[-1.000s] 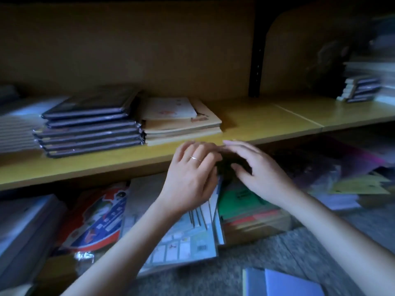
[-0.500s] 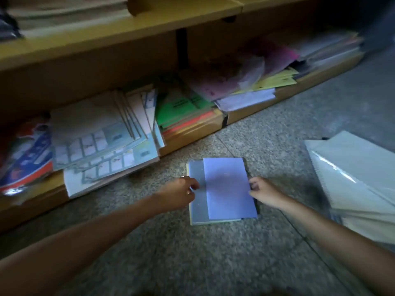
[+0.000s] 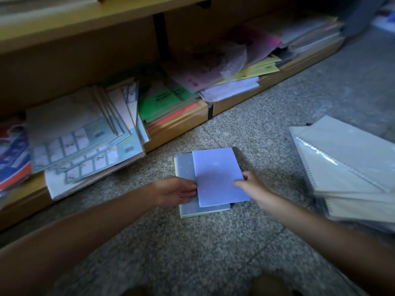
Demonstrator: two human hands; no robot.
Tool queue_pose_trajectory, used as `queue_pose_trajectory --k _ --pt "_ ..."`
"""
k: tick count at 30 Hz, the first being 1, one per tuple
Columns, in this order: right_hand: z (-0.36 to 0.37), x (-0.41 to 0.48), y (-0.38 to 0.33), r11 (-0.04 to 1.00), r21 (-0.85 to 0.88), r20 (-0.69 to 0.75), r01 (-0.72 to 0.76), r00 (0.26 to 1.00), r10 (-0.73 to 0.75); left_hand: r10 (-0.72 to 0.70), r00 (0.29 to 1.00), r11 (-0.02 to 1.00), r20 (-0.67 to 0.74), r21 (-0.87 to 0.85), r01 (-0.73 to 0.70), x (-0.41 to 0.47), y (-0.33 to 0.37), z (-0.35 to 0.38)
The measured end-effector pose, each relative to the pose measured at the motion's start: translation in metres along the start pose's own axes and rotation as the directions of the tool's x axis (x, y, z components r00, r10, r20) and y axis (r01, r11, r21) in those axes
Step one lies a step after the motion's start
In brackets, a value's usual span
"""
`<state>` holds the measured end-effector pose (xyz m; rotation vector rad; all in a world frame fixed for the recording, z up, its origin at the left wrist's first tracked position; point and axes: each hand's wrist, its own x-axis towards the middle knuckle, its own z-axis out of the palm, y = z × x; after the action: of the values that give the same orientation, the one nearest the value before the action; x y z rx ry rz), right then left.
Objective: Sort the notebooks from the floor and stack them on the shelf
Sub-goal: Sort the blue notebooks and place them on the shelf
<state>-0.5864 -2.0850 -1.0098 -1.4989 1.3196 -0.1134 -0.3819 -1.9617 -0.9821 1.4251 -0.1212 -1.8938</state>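
The left hand (image 3: 173,194) lies low with fairly straight fingers, their tips touching the left long edge of the lavender notebook (image 3: 218,176). The right hand (image 3: 251,185) pinches the opposite long edge, thumb on the cover; its other fingers are mostly hidden. The notebook sits between the two hands, each equally near. Its long axis runs away from the person toward the shelf (image 3: 106,13), leaning slightly left at the far end. It lies askew on a grey notebook (image 3: 186,167), which rests on the speckled floor (image 3: 192,253), so lifting it likely means raising it forward and upward. There is small pale print at the centre of the lavender cover, too fine to read. The green booklets (image 3: 166,99) in the lower compartment carry dark lettering that is blurred. A barcode shows on a pale blue booklet (image 3: 128,149). Spiral-bound pads (image 3: 346,163) lie well apart to the right.
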Motion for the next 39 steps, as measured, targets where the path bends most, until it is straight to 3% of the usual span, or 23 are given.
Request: queue_pose_trajectory --k 3,7,9,11,13,16,22,26,32,36,39 --pt "0.005 -0.006 0.0 0.984 0.158 -0.114 0.08 0.992 -0.062 0.013 1.0 1.0 0.022 0.018 -0.013 -0.008 0.0 0.01" --pt "0.015 -0.019 0.0 0.933 0.16 -0.325 0.321 0.91 -0.257 0.096 0.994 0.992 -0.043 -0.082 -0.099 -0.006 -0.007 0.032" --pt "0.019 -0.027 -0.003 0.902 0.111 -0.37 0.417 0.86 -0.352 0.147 0.971 0.989 -0.19 0.011 -0.148 0.003 -0.008 0.035" --pt "0.021 -0.037 -0.01 0.874 0.084 -0.391 0.478 0.823 -0.413 0.242 0.921 0.953 -0.305 0.253 -0.166 0.008 -0.008 0.038" --pt "0.025 -0.048 -0.02 0.824 0.144 -0.401 0.549 0.793 -0.458 0.326 0.885 0.886 -0.333 0.434 -0.164 0.01 -0.01 0.038" --pt "0.025 -0.059 -0.032 0.724 0.229 -0.433 0.651 0.734 -0.523 0.464 0.837 0.854 -0.288 0.395 -0.338 -0.004 -0.012 0.042" --pt "0.008 -0.069 -0.069 0.605 0.311 -0.542 0.732 0.66 -0.52 0.79 0.613 0.568 0.0 0.377 -0.732 -0.064 0.005 0.052" --pt "-0.004 -0.074 -0.109 0.551 0.324 -0.519 0.769 0.631 -0.576 0.934 0.352 0.292 0.066 0.431 -0.854 -0.104 0.041 0.066" --pt "-0.013 -0.086 -0.188 0.403 0.38 -0.453 0.833 0.547 -0.704 0.994 0.027 0.069 -0.106 0.413 -0.908 -0.152 0.109 0.072" --pt "-0.004 -0.085 -0.242 0.361 0.405 -0.391 0.84 0.516 -0.762 0.974 -0.072 0.038 -0.213 0.474 -0.88 -0.181 0.141 0.055" --pt "0.01 -0.081 -0.279 0.375 0.416 -0.318 0.828 0.519 -0.794 0.946 -0.091 0.065 -0.311 0.455 -0.888 -0.204 0.158 0.041"
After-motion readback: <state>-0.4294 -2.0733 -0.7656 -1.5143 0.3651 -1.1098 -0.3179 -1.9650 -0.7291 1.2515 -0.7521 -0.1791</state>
